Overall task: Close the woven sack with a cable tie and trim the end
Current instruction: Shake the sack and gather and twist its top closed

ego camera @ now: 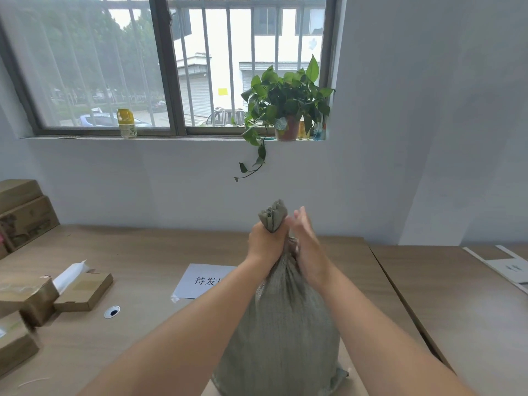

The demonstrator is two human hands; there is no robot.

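A grey-green woven sack (285, 324) stands upright on the wooden table (148, 252) right in front of me. Its mouth is gathered into a bunched neck that sticks up above my fist. My left hand (264, 242) is clenched around that neck. My right hand (305, 241) is against the right side of the neck just below, fingers stretched out and blurred. A thin white strip (33, 382), perhaps a cable tie, lies near the table's front left edge. No cutting tool shows.
Cardboard boxes (83, 291) and a white roll (68, 275) lie at the left. A printed paper sheet (200, 280) sits behind the sack, a round cable hole (112, 311) left of it. A second table (457, 295) adjoins on the right. A potted plant (285, 110) stands on the windowsill.
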